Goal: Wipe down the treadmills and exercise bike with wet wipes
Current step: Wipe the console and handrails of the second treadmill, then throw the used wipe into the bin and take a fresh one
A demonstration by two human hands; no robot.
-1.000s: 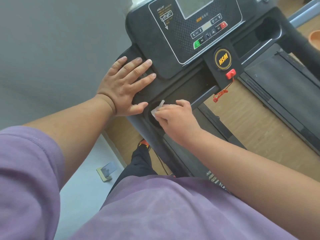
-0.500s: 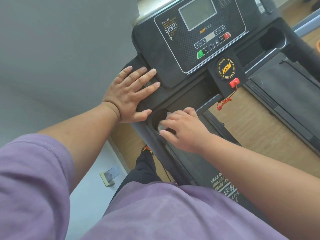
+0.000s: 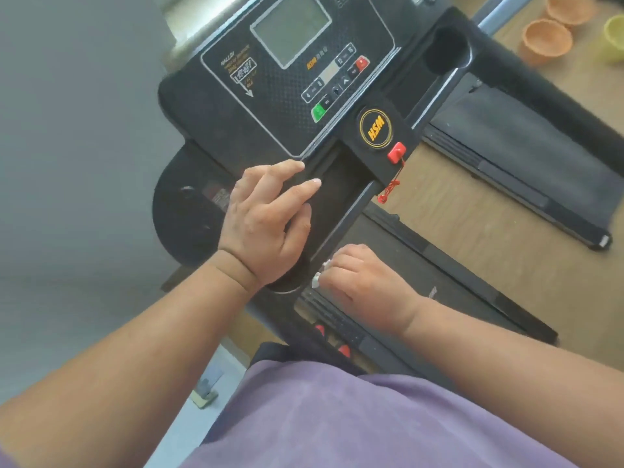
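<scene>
Both hands lower on treadmill (image 3: 236, 106).

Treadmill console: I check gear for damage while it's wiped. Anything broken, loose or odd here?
Nothing stands out. The treadmill console looks whole, and the red safety key sits in place below the HSM logo with its cord hanging. The left hand rests on the console; the right hand holds the wet wipe.

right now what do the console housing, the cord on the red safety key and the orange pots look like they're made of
Console housing: looks like matte black moulded plastic, with a dotted texture around the display.
Cord: a thin red coiled cord, probably plastic or elastic; too blurred to be sure.
Orange pots: dull terracotta colour, clay or plastic, cannot tell.
</scene>
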